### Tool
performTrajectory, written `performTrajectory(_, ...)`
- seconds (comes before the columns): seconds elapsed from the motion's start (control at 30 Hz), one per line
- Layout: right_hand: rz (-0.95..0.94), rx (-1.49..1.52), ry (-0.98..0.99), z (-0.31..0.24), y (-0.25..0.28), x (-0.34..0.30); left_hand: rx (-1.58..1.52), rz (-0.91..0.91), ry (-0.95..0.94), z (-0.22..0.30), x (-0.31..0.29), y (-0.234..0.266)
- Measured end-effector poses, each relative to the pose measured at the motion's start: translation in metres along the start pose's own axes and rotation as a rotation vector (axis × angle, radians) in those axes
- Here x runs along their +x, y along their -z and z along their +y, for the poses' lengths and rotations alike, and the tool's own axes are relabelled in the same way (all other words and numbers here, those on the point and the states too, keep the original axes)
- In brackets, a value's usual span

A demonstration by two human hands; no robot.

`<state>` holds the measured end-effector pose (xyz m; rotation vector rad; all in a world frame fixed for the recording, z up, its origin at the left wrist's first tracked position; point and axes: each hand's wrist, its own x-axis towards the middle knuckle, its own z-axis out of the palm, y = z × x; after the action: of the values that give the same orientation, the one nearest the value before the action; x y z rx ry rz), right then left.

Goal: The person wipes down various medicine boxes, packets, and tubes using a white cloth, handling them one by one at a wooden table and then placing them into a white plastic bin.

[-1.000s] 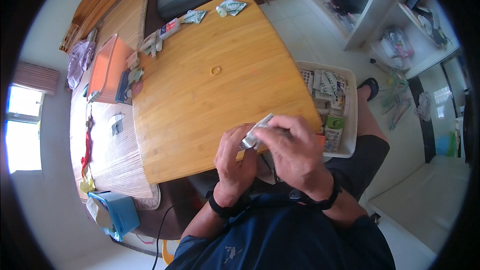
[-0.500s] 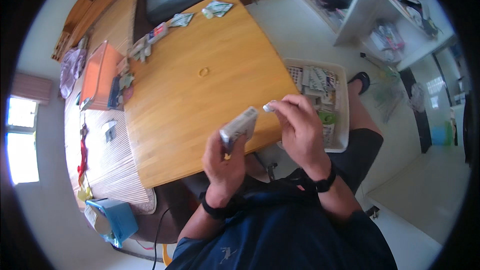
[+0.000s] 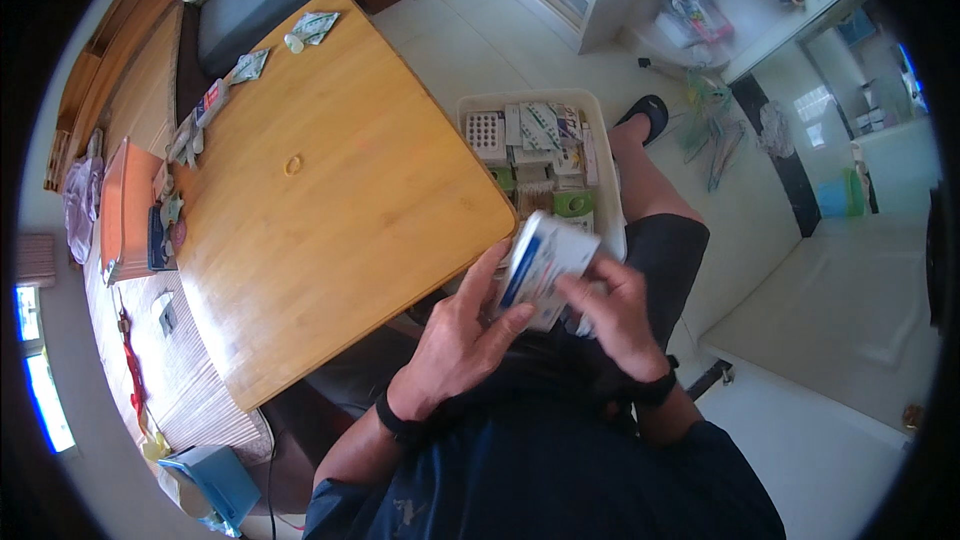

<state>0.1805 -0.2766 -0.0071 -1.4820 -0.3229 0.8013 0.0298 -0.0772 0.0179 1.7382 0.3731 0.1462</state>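
Observation:
A white medicine box (image 3: 545, 265) with a blue stripe is tilted up between my hands, off the table's near right corner and in front of the white bin. My left hand (image 3: 455, 340) closes on the box's left side, its thumb along the lower edge and its fingers partly behind. My right hand (image 3: 618, 315), slightly blurred, grips the right side with bent fingers. A small whitish item (image 3: 578, 323) shows under the right fingers; its kind is unclear. The white plastic bin (image 3: 612, 180) stands beside the table, packed with several medicine boxes and packets.
On the wooden table (image 3: 320, 250) lie a yellowish ring (image 3: 293, 165), green-white packets (image 3: 316, 27), a small white bottle (image 3: 293, 43) and gloves (image 3: 186, 143). An orange bin (image 3: 130, 205) stands left of it. My leg (image 3: 655, 180) is right of the white bin.
The medicine box has moved right, from over the table edge to before the bin, and turned its broad face up. My right hand has come onto it. The view has shifted right.

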Motion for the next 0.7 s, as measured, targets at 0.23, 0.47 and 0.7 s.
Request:
performTrajectory(0.23,0.222,-0.599,0.228,0.016,0.094,0.054,0.315,-0.303,0.182,-0.034,0.021,-0.009)
performTrajectory(0.47,0.089,-0.859,0.176,0.019,0.076,0.112,0.397,-0.214,0.221,-0.064,0.02,-0.005)
performTrajectory(0.7,0.113,-1.228,0.238,0.051,0.072,0.141,0.373,-0.191,0.238,-0.077,0.018,-0.003)
